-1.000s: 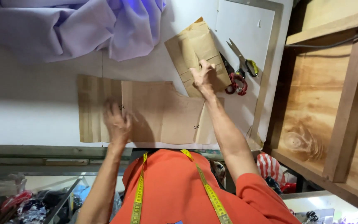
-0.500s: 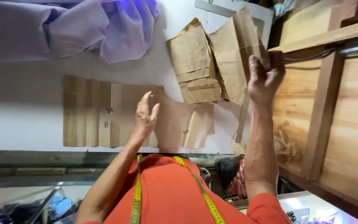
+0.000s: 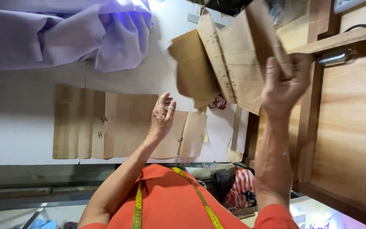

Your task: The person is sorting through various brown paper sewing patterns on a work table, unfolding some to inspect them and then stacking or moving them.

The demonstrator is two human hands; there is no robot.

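Head view: right hand (image 3: pixel 282 87) grips raised paper patterns (image 3: pixel 234 63).

Matt brown paper patterns (image 3: pixel 238 55), soft lilac cloth (image 3: pixel 64 34), grained wooden shelving (image 3: pixel 352 127).

We see brown paper pattern pieces (image 3: pixel 234 59) at 1 o'clock | lilac cloth (image 3: pixel 64 34) at 11 | orange shirt (image 3: pixel 170 203), yellow tape measure (image 3: pixel 138 208) at 6

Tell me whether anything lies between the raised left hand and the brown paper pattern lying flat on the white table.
Nothing visible does. The left hand is lifted just above the flat paper pattern, open, with only air between them. The right hand holds other paper pieces up off to the side, clear of that gap.
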